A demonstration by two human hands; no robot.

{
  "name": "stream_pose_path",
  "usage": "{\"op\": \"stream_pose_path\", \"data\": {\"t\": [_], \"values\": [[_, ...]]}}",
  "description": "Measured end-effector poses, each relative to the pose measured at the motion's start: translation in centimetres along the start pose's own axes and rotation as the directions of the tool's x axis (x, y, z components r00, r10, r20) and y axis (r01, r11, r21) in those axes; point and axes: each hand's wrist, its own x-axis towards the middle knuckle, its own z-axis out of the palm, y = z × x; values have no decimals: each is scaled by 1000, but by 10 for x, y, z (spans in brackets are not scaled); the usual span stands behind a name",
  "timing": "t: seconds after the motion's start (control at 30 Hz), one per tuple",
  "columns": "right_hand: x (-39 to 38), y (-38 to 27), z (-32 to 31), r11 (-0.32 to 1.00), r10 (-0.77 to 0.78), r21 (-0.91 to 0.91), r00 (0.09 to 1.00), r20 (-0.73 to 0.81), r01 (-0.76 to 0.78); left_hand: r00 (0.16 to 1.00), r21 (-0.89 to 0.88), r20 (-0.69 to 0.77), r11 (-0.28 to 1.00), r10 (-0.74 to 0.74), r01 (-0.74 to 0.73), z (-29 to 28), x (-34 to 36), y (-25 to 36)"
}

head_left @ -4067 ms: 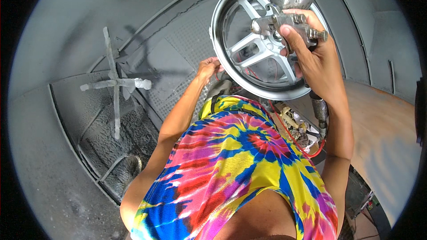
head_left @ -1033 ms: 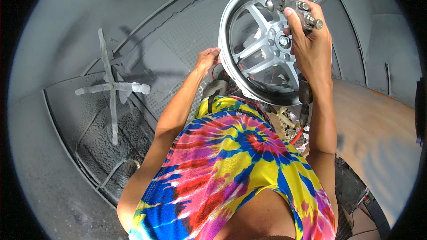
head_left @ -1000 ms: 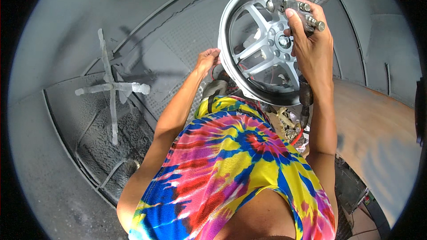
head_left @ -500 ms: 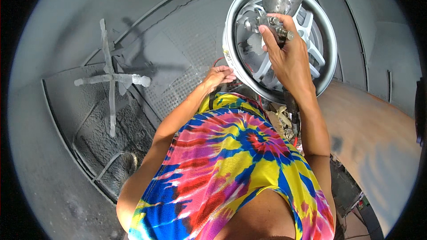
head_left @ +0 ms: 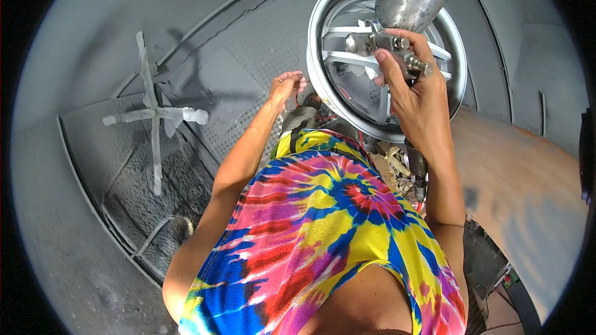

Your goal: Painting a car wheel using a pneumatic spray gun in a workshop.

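Between the cross-shaped stand (head_left: 153,113) and the left hand (head_left: 288,88), a hand could pass freely above the grey floor (head_left: 241,102) — but on the right the wheel (head_left: 347,58) stands in the way, its front partly blocked by the spray gun (head_left: 403,15) and the right hand (head_left: 419,96).

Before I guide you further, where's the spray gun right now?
In the head view, the spray gun is right of centre near the top, gripped in the right hand with its metal cup above, in front of the silver wheel.
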Motion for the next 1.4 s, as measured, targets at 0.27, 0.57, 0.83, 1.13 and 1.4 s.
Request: {"op": "stream_pose_path", "data": {"t": [0.27,0.57,0.83,1.13,1.4], "values": [[21,16,1,996,-85,1,995,-44,85,998,-29,-49,999,38,-40,28,-3,31],[45,14,-18,994,-103,0,970,-220,105,996,18,-58,997,71,-70,29,13,16],[31,7,-34,999,-27,35,999,-24,28,995,-36,-63,996,76,-79,28,17,15],[0,-8,-55,996,57,51,979,197,-68,994,-30,-67,996,85,-87,18,28,7],[21,-3,-44,992,-79,99,997,12,78,995,-19,-51,996,83,-84,21,28,7]]}}
